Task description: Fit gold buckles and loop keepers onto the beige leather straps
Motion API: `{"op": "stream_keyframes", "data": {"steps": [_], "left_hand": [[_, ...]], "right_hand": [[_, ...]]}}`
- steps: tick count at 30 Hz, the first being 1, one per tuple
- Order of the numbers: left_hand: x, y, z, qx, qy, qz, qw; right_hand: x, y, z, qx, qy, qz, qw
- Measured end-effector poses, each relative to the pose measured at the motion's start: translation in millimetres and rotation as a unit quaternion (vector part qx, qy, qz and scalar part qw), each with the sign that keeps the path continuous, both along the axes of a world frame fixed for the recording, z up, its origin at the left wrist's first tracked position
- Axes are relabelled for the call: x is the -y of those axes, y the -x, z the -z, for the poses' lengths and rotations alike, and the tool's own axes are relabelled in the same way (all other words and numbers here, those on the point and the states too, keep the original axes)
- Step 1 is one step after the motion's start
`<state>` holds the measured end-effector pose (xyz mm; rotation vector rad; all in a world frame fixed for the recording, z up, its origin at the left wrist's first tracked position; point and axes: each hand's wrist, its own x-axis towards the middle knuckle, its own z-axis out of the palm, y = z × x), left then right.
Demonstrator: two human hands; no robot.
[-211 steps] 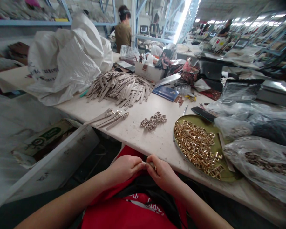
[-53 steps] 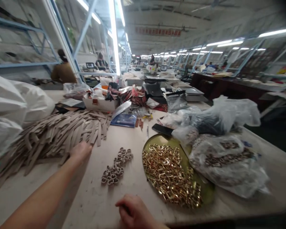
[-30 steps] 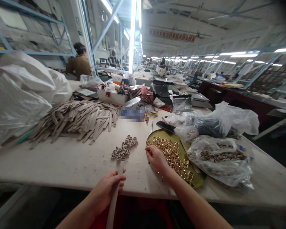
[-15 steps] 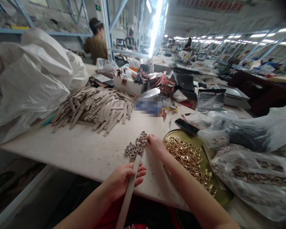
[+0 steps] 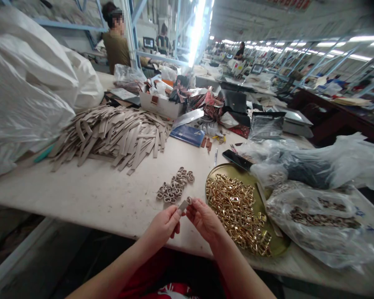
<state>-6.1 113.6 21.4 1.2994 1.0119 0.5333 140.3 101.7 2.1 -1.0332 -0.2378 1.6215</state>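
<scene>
My left hand grips a beige leather strap, and only its short tip shows above my fingers. My right hand pinches a small beige loop right at that tip. A pile of similar loops lies on the white table just beyond my hands. To the right is a brass-coloured tray heaped with gold metal buckles, close to my right hand. Behind, a large heap of beige straps covers the table.
Clear plastic bags of dark parts lie right of the tray, and a phone rests on its rim. A white sack fills the left. A cardboard box stands at the back; a co-worker sits beyond.
My left hand has brought the strap in from below, its length now hidden in my grip. My right hand has moved from the table by the loops to the strap's tip, now holding a loop.
</scene>
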Motion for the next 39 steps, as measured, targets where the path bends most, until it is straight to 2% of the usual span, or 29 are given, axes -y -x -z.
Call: {"op": "stream_keyframes", "data": {"steps": [2, 6, 10, 13, 16, 19, 23, 25, 27, 28, 32, 34, 35, 36, 39], "left_hand": [[3.8, -0.6, -0.1, -0.050, -0.062, 0.012, 0.997], [12.0, 4.5, -10.5, -0.092, -0.105, 0.039, 0.989], [17.8, 10.6, -22.2, -0.122, -0.150, 0.119, 0.974], [22.4, 12.4, -23.9, -0.114, -0.153, 0.152, 0.970], [28.1, 14.3, -20.5, -0.099, -0.091, 0.159, 0.978], [32.1, 13.9, -16.8, -0.065, -0.040, 0.132, 0.988], [31.5, 5.3, -16.8, 0.013, -0.035, 0.018, 0.999], [28.0, 1.0, -16.4, 0.021, -0.026, 0.019, 0.999], [22.6, -1.3, -12.8, 0.005, -0.030, 0.038, 0.999], [19.4, -2.1, -9.3, -0.006, -0.029, 0.041, 0.999], [7.2, -10.8, 10.3, -0.015, 0.035, 0.004, 0.999], [3.9, -19.8, 18.5, 0.006, 0.069, 0.000, 0.998], [3.3, -24.5, 21.5, 0.011, 0.078, 0.003, 0.997], [3.2, -28.9, 23.8, 0.012, 0.079, 0.010, 0.997], [4.7, -36.0, 27.9, -0.006, 0.054, 0.027, 0.998]], "right_hand": [[9.7, 4.7, -2.5, 0.001, -0.025, -0.003, 1.000], [25.3, 1.9, -3.4, 0.067, -0.041, -0.020, 0.997], [41.9, -0.9, -4.3, 0.172, -0.092, -0.086, 0.977], [51.7, -1.0, -9.0, 0.201, -0.120, -0.133, 0.963], [56.6, -4.9, -14.7, 0.205, -0.123, -0.127, 0.963], [58.7, -6.7, -17.0, 0.210, -0.123, -0.094, 0.965], [60.2, 1.6, -10.0, 0.211, -0.124, -0.099, 0.965], [59.1, -1.7, -5.3, 0.247, -0.137, -0.104, 0.954], [54.1, -19.1, -3.9, 0.351, -0.159, -0.108, 0.916], [49.4, -33.1, -5.2, 0.427, -0.166, -0.105, 0.883], [12.7, -102.5, -17.6, 0.686, -0.132, -0.031, 0.715], [-12.4, -128.3, -20.4, 0.763, -0.102, -0.045, 0.637], [-24.4, -136.6, -19.7, 0.780, -0.092, -0.070, 0.615], [-35.0, -142.0, -17.6, 0.785, -0.089, -0.091, 0.606], [-54.2, -147.2, -8.3, 0.772, -0.096, -0.124, 0.616]]}}
